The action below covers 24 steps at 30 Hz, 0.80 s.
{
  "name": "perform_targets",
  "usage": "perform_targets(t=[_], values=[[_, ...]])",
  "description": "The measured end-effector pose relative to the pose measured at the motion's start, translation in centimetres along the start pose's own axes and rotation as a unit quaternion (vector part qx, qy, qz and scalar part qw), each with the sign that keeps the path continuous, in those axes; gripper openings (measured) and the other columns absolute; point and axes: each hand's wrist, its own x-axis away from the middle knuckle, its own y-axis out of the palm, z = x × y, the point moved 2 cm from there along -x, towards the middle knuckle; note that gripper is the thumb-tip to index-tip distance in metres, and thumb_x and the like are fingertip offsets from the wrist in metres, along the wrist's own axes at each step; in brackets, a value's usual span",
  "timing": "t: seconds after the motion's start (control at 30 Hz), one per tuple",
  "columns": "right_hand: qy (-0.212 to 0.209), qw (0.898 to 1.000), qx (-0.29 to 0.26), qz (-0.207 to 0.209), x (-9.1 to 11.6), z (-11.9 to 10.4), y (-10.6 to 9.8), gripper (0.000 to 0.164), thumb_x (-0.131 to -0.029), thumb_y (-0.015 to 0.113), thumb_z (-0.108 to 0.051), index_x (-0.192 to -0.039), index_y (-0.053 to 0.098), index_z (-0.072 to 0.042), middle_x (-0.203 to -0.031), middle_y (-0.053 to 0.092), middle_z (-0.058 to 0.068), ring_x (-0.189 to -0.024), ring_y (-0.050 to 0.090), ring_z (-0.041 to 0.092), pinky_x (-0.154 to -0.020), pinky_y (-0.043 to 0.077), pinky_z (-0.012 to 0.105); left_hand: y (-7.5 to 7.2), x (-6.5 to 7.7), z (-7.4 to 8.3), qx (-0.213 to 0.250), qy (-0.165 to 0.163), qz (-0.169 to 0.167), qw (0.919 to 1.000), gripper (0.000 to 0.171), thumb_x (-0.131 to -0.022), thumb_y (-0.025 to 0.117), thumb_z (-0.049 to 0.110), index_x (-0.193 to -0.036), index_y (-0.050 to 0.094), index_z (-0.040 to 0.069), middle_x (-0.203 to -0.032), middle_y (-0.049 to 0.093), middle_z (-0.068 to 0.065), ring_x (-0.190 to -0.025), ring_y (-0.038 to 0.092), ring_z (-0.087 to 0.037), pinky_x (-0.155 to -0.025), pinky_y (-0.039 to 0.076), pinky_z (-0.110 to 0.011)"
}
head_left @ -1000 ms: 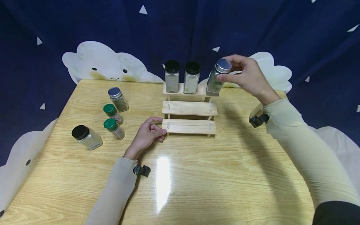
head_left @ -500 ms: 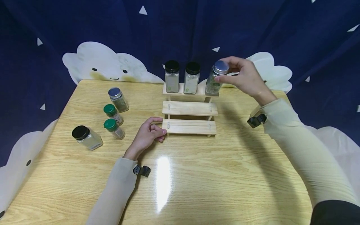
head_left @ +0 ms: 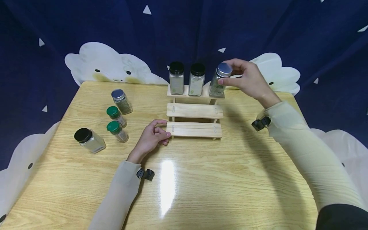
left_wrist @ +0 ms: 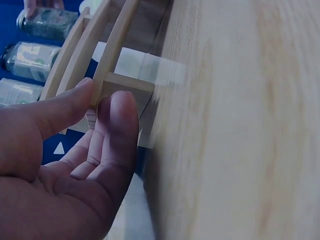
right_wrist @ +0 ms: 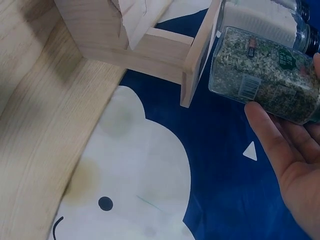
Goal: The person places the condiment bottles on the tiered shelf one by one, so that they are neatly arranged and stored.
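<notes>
A three-step wooden rack (head_left: 194,111) stands at the back middle of the table. My left hand (head_left: 149,138) pinches the left end of its lowest step, thumb on the board in the left wrist view. With thumb and fingers my right hand (head_left: 253,81) holds a silver-lidded glass spice jar (head_left: 216,87) at the right end of the top step. Dried green flakes fill this jar (right_wrist: 265,75) in the right wrist view, its base right at the board. Two black-lidded jars of pale powder, one at left (head_left: 176,83) and one in the middle (head_left: 196,85), share that step.
On the table's left side stand another silver-lidded jar (head_left: 123,103), two green-capped shakers, one behind (head_left: 120,121) and one in front (head_left: 121,136), and a black-lidded jar (head_left: 95,143). A dark blue curtain (head_left: 184,32) with white clouds hangs behind the table.
My right hand has moved the silver-lidded jar slightly left on the top step, and the jar stands a little more upright. The left hand keeps its place on the rack.
</notes>
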Motion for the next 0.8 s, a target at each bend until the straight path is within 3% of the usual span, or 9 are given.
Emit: perform_targets(t=[0.8], values=[[0.004,1.0,-0.006,-0.013,-0.31,0.52,0.5,0.044,-0.091,0.092,-0.014,-0.131,0.074,-0.008,-0.115,0.073,0.002,-0.103,0.068,0.021,-0.083,0.055,0.023,-0.05,0.01,-0.05,-0.006,0.005,-0.005,1.0,0.051,-0.102,0.069,-0.009,-0.149,0.049,-0.008,-0.092,0.072,-0.017,-0.073,0.072,-0.018,-0.069,0.066,-0.027]])
